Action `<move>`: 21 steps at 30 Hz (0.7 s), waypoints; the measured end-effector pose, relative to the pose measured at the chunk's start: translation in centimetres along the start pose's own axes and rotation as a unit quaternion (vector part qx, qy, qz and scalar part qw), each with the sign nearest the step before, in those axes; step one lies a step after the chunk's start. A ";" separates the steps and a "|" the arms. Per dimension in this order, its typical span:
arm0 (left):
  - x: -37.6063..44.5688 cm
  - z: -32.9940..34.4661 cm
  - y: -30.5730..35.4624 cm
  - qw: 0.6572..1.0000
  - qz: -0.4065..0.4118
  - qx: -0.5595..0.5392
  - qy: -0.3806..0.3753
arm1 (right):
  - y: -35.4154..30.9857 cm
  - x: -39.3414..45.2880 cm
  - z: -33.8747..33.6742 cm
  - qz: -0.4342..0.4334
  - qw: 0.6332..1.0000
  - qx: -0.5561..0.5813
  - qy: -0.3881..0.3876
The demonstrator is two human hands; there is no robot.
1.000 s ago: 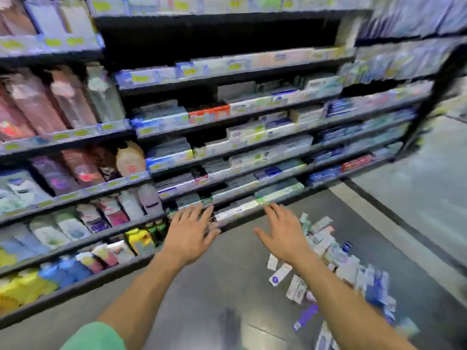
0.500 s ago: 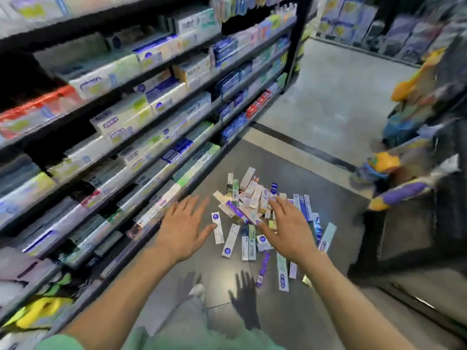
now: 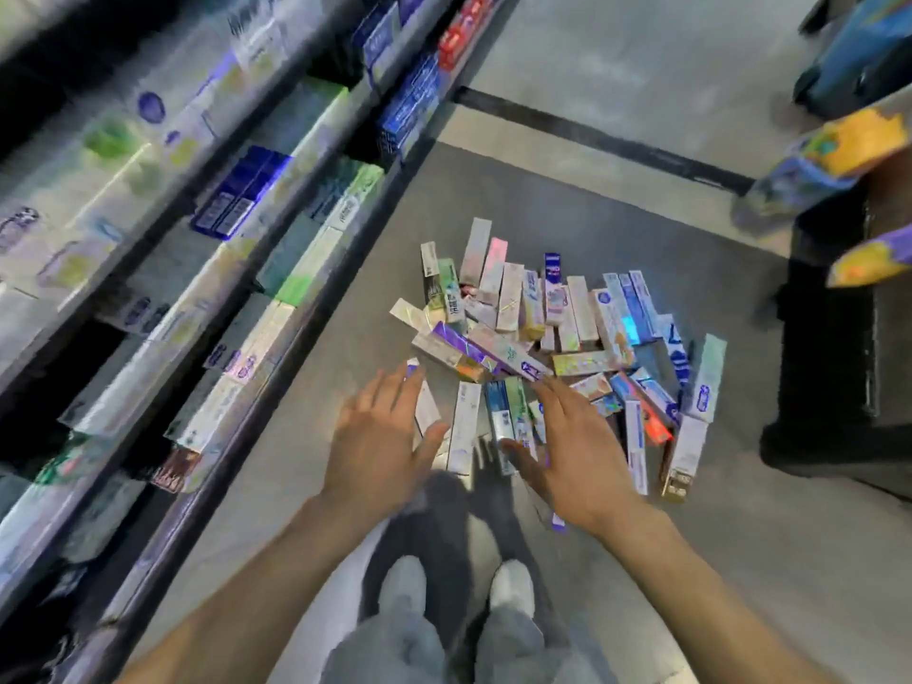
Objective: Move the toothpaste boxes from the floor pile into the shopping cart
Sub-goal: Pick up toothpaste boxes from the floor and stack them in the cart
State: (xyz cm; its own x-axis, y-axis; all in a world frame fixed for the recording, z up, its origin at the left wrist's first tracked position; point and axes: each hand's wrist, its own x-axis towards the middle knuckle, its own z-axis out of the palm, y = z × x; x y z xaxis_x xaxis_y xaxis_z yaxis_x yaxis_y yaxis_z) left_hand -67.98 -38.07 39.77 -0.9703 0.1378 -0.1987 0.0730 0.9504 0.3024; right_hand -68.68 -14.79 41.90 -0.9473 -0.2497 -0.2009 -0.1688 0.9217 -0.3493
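Running along the left, the shelves (image 3: 207,229) of boxed toothpaste are smeared with blur; half a second ago they filled much more of the view, and the gaze has since tipped down toward the floor. Person's left hand (image 3: 380,441) hovers palm-down, fingers straight and spread, gripping nothing, at the near-left edge of the toothpaste boxes (image 3: 548,338). It sits closer to the pile than before. Below, two pale shoes (image 3: 456,585) and grey trouser legs now show, where earlier only a shoe tip did. Right hand (image 3: 575,459) also flat and released, fingers extended over the near boxes; cannot tell whether the fingertips touch them. The pile lies loose on the grey floor (image 3: 740,560), boxes overlapping at all angles, unchanged in layout. At far right a dark cart body (image 3: 839,387) stands just beside the pile, with bright packs (image 3: 839,155) jutting from it, now larger in view.
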 end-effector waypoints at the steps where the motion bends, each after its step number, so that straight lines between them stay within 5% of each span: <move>1: 1.5 3.7 -1.2 1.000 -0.001 -0.002 0.003 | 1.4 1.3 3.8 -0.003 1.000 0.005 -0.003; 11: 8.0 33.7 -14.0 0.996 -0.059 -0.065 0.028 | 10.5 10.4 33.4 -0.010 0.999 0.016 0.044; 21: 12.1 41.3 -17.2 0.991 -0.058 -0.117 -0.003 | 13.6 13.5 44.2 0.015 0.996 0.083 0.030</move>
State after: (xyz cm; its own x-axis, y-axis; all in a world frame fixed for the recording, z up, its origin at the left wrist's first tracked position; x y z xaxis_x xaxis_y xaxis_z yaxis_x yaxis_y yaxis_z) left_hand -71.44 -41.25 -6.30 -0.9675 0.0334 -0.2507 -0.0959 0.8689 0.4857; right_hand -71.76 -18.74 -6.04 -0.9669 -0.1990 -0.1597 -0.0969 0.8654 -0.4916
